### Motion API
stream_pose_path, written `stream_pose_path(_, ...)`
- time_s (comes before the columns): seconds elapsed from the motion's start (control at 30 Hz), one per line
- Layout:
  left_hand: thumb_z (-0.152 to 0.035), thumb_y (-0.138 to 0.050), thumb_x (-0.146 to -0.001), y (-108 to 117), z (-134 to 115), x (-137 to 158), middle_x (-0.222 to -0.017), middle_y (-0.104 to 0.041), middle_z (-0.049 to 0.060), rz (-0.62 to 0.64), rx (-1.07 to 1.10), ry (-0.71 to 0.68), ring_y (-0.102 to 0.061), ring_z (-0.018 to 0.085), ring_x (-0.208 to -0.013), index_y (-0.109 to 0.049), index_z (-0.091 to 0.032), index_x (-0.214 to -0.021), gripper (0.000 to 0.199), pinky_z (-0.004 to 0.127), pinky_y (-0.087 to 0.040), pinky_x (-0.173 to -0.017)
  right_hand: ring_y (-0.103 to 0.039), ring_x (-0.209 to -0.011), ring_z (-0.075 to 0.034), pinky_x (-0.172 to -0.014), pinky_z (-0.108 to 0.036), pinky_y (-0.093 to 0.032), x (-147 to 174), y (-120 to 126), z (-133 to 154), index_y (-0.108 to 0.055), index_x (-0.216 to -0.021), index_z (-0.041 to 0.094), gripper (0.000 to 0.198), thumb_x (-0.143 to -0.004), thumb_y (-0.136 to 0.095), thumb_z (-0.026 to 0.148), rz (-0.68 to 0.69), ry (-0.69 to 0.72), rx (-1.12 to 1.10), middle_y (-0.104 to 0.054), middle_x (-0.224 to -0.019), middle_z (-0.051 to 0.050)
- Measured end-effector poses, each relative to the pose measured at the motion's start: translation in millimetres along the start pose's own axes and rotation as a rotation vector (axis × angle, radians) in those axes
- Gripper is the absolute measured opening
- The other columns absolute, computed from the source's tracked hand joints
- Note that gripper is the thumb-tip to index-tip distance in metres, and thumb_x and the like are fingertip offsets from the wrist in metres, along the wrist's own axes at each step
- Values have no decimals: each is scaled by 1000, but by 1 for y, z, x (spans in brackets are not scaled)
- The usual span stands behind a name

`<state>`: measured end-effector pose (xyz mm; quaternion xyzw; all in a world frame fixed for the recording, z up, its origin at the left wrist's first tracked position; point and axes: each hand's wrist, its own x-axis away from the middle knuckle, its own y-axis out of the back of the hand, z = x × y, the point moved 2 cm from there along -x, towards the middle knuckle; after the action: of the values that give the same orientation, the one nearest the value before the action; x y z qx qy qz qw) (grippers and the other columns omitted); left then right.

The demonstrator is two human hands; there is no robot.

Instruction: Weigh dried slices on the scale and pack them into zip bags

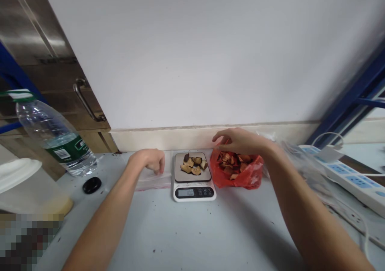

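A white digital kitchen scale stands mid-table, its display reading what looks like 100. Several dried brown slices lie on its metal plate. Left of the scale, my left hand is closed, fingers curled down with the tips at a clear plastic bag lying flat. My right hand is held over the back rim of an open red plastic bag, fingers stretched out to the left and apart. Inside that bag are more dried slices; the right hand's lower fingers are partly hidden.
A large water bottle leans at the left, with a black round lid before it and a white container beside it. Clear plastic bags and a white power strip with cables lie at the right. A wall rises behind.
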<state>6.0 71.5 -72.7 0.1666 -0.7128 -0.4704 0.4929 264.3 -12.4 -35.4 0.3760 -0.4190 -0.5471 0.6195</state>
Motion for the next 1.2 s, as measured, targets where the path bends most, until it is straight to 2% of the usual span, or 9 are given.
stream_pose_path(0.1, -13, -55, -60, 10, 5, 12, -83, -76, 2, -104, 35, -78, -69, 21, -82, -72, -21, -85, 31, 26, -51, -68, -72, -89, -20, -75, -25, -53, 1, -1, 8, -71, -116, 21, 27, -90, -60, 23, -37, 54, -17, -78, -102, -7)
stream_pose_path(0.2, -17, -54, -67, 22, 6, 26, -81, -73, 2, -345, 155, -190, -68, 18, -76, -65, -21, -92, 27, 25, -50, -66, -72, -85, -19, -76, -28, -54, 0, -6, 21, -69, -114, 20, 25, -93, -56, 22, -66, 223, -106, -77, -96, -7)
stream_pose_path(0.47, -30, -64, -71, 30, -14, 44, -83, -68, 1, -732, 446, -431, -69, 20, -80, -49, -24, -88, 23, 30, -58, -67, -68, -85, -18, -76, -32, -53, -6, -35, 62, -58, -131, 22, 35, -97, -50, 23, -59, 571, -300, -74, -103, -6)
stream_pose_path(0.57, -32, -64, -73, 32, -20, 47, -80, -65, 0, -882, 453, -469, -67, 19, -77, -46, -24, -84, 23, 31, -59, -67, -65, -74, -18, -71, -30, -49, -9, -41, 68, -69, -105, 18, 29, -99, -50, 39, -72, 521, -258, -72, -83, -5)
stream_pose_path(0.67, -36, -63, -78, 33, -24, 51, -90, -68, 3, -997, 440, -502, -68, 21, -85, -52, -22, -88, 21, 35, -60, -74, -55, -58, -14, -60, -28, -41, -15, -41, 65, -63, -68, 17, 39, -98, -51, 41, -207, 362, -229, -62, -60, -1)
stream_pose_path(0.77, -50, -73, -76, 31, -27, 50, -132, -63, 10, -876, 384, -579, -60, 29, -122, -58, -23, -119, 53, 44, -52, -101, -58, -62, -14, -60, -27, -41, -19, -39, 61, -60, -63, 18, 23, -84, -64, 25, -362, 335, -369, -66, -65, -2)
stream_pose_path(0.9, -58, -86, -61, 25, -29, 44, -166, -27, 10, -623, 299, -598, -26, 33, -151, -32, -28, -154, 112, 47, -27, -122, -61, -67, -16, -64, -28, -45, -18, -38, 61, -62, -64, 18, 22, -76, -71, 35, -339, 466, -590, -68, -69, -2)
stream_pose_path(1.07, -59, -80, -67, 25, -19, 39, -155, -47, 12, -606, 250, -464, -43, 35, -141, -44, -24, -147, 94, 45, -35, -115, -65, -68, -17, -61, -28, -48, -15, -35, 56, -57, -89, 20, 23, -88, -60, 43, -332, 357, -609, -70, -80, -3)
stream_pose_path(1.2, -62, -75, -69, 22, -4, 33, -139, -60, 11, -506, 196, -359, -56, 34, -126, -55, -23, -132, 77, 42, -44, -105, -70, -88, -23, -72, -31, -52, -17, -38, 47, -60, -106, 20, 25, -85, -66, 32, -200, 125, -251, -73, -98, -10)
